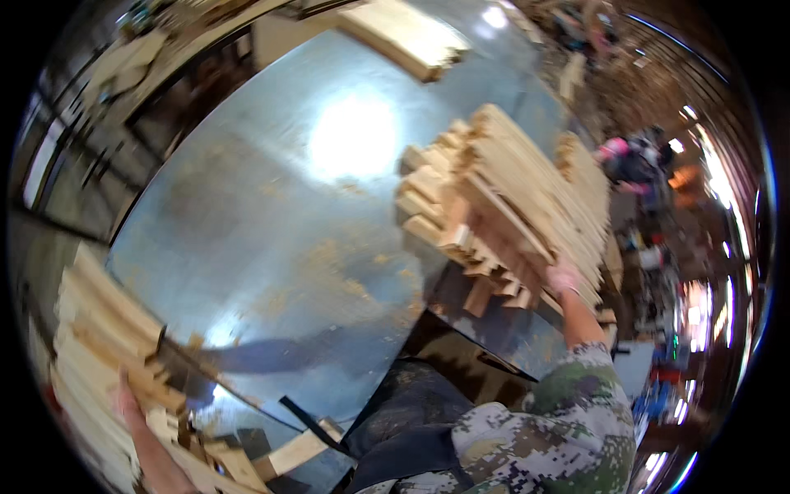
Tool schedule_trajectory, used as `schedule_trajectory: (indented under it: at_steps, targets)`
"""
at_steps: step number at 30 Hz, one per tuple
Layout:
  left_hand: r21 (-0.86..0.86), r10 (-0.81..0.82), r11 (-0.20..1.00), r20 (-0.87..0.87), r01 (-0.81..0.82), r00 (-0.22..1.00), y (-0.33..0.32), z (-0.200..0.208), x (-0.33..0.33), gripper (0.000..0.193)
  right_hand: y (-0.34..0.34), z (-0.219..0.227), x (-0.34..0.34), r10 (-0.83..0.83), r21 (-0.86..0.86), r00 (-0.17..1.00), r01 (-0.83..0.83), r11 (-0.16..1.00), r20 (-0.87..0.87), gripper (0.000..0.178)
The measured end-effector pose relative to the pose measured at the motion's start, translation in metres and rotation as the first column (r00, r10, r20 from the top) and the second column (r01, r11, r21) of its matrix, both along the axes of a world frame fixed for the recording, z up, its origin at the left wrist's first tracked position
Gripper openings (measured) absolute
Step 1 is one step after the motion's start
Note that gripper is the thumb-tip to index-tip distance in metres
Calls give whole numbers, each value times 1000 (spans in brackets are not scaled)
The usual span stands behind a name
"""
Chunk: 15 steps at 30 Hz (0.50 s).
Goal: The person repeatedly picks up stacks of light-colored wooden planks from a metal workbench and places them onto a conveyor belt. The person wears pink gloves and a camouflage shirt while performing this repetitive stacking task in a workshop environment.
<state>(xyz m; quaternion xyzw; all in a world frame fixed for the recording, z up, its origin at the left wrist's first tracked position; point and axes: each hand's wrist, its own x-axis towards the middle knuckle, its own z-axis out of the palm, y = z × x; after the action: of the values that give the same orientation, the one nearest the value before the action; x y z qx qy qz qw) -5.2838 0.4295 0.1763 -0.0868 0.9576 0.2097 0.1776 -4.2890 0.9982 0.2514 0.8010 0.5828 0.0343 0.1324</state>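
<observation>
To the right stands a tall stack of pale wooden strips [527,185], with uneven ends facing the table. My right hand [564,277] is closed at the near end of a wooden strip [514,216] along the stack's side. At the lower left, my left hand [127,402] touches a second pile of wooden strips [99,309]. Its fingers are blurred and partly lost against the wood, so their grip is unclear.
A blue-grey metal table [239,214] with scattered sawdust lies between the piles. On its far side sits a bundle of boards [403,37]. A short wooden piece [300,453] and a black bar [313,426] are near my body. Another person [634,160] is at the right.
</observation>
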Motion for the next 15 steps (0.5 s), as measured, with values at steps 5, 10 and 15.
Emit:
schedule_trajectory:
  at_steps: [5,10,15]
  targets:
    - [-406,-27,913,-135,-30,991,43,-30,5,118,-7,-45,130,57,125,996,-66,990,69,74]
    - [-352,182,913,-99,-205,978,72,42,19,130,-43,-49,38,228,313,973,-225,923,27,64]
    - [-345,248,911,17,-228,968,80,67,34,126,-81,-52,-47,429,405,572,-179,897,-699,50]
